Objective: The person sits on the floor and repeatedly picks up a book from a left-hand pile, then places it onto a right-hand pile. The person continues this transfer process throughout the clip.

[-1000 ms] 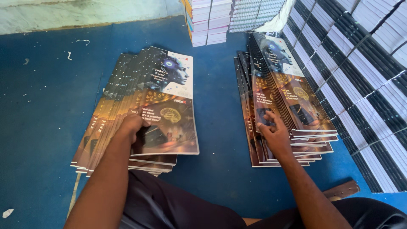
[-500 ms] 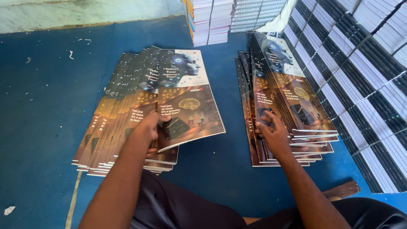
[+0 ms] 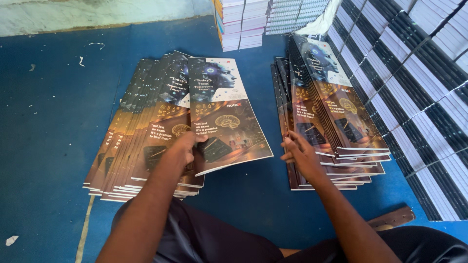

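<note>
Two fanned piles of thin booklets with dark, brown-and-white printed covers lie on a blue floor. My left hand point(image 3: 184, 148) rests on the left pile point(image 3: 141, 131), its fingers pinching the near edge of the top booklet point(image 3: 224, 112), which sticks out to the right of the fan. My right hand point(image 3: 298, 155) lies with fingers spread on the near left part of the right pile point(image 3: 326, 117), touching the covers without gripping one.
Tall rows of stacked booklets with black-and-white spines point(image 3: 419, 87) line the right side. More stacks point(image 3: 243, 22) stand at the back. A brown wooden piece point(image 3: 392, 218) lies near my right knee. A pale wall point(image 3: 97, 14) runs along the back left.
My left hand has slid the top booklet of the left pile to the right, so it now hangs off the fan. My right hand has barely moved on the right pile.
</note>
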